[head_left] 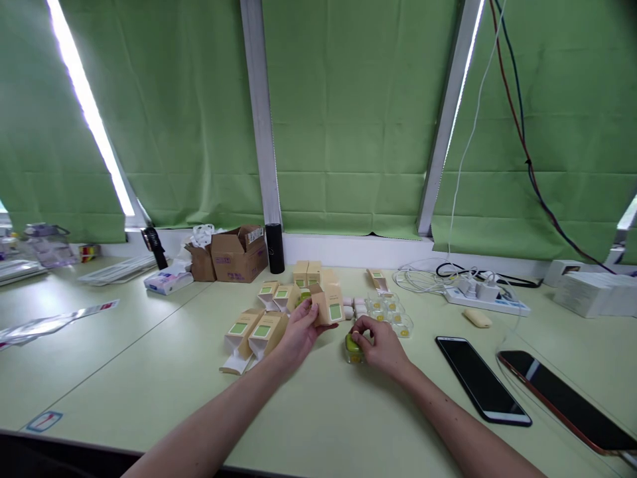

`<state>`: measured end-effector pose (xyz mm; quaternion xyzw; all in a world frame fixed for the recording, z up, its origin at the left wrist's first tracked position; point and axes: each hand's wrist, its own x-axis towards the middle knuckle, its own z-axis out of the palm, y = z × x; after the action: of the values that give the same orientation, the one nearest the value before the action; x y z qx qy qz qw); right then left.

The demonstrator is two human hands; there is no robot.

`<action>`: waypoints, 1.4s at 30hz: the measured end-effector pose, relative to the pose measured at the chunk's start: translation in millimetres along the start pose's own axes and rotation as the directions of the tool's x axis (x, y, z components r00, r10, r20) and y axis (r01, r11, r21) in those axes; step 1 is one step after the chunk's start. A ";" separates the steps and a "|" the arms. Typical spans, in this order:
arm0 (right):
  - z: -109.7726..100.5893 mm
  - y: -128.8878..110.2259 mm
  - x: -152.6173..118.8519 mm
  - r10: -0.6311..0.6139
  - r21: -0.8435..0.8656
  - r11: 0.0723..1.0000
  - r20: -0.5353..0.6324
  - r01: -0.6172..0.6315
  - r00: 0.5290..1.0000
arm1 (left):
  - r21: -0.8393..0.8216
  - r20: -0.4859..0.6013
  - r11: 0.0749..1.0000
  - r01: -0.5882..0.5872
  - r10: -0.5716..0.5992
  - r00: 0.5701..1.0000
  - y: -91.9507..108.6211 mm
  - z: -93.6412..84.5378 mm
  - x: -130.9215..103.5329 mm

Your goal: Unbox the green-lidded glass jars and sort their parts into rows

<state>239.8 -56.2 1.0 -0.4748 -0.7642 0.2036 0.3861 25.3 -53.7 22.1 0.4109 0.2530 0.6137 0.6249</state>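
Note:
Near the middle of the table my left hand [301, 328] is closed around a small beige carton [328, 307] with a green label, tilted above the tabletop. To its right my right hand [382, 346] has its fingers closed on the green lid of a small clear jar [353, 350], which looks to be standing on the table. Several similar cartons [267, 332] lie left of my left hand, some with white flaps hanging open. Behind my right hand are several clear jars [402, 326] with yellow in their bases, beside small pale pinkish pieces [354, 308].
A smartphone [482, 378] and a second phone [567, 398] lie to the right. A power strip [485, 300] with white cables is behind them. At the back stand a cardboard box [239, 255] and a black cylinder [275, 248]. A tissue pack [168, 280] is further left.

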 end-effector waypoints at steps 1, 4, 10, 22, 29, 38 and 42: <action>-0.4 -0.7 -0.2 0.001 -0.002 1.000 0.001 -0.001 1.000 | -0.023 -0.001 1.000 0.018 -0.018 1.000 0.7 0.5 -0.5; -2.1 -2.2 -0.6 -0.002 0.003 1.000 0.010 0.002 1.000 | -0.083 -0.026 0.995 0.051 -0.054 0.998 1.9 0.8 -1.2; -3.8 -5.5 -1.1 -0.055 0.063 0.996 -0.059 0.058 0.997 | -0.072 0.024 0.992 0.099 -0.098 0.995 5.3 4.7 -4.9; -2.3 -26.9 -2.8 -0.057 0.284 0.954 -0.148 0.097 0.987 | 0.114 0.093 0.990 0.080 -0.091 0.992 -1.2 13.1 -13.9; -4.6 -23.8 0.3 0.007 0.437 0.898 -0.123 0.048 0.992 | 0.266 0.129 0.964 -0.029 -0.006 0.992 4.6 16.3 -17.7; 0.6 -14.8 6.8 0.092 0.575 0.818 -0.138 0.004 0.986 | 0.396 0.270 0.885 -0.243 0.141 0.953 -2.7 12.1 -17.8; 2.7 -13.9 7.0 0.088 0.570 0.821 -0.142 0.009 0.986 | 0.420 0.245 0.869 -0.262 0.169 0.955 -4.7 14.1 -21.2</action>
<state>228.0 -56.4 11.5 -0.3689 -0.6248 0.3908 0.5665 36.9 -76.8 21.8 0.6290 0.2754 0.5604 0.4631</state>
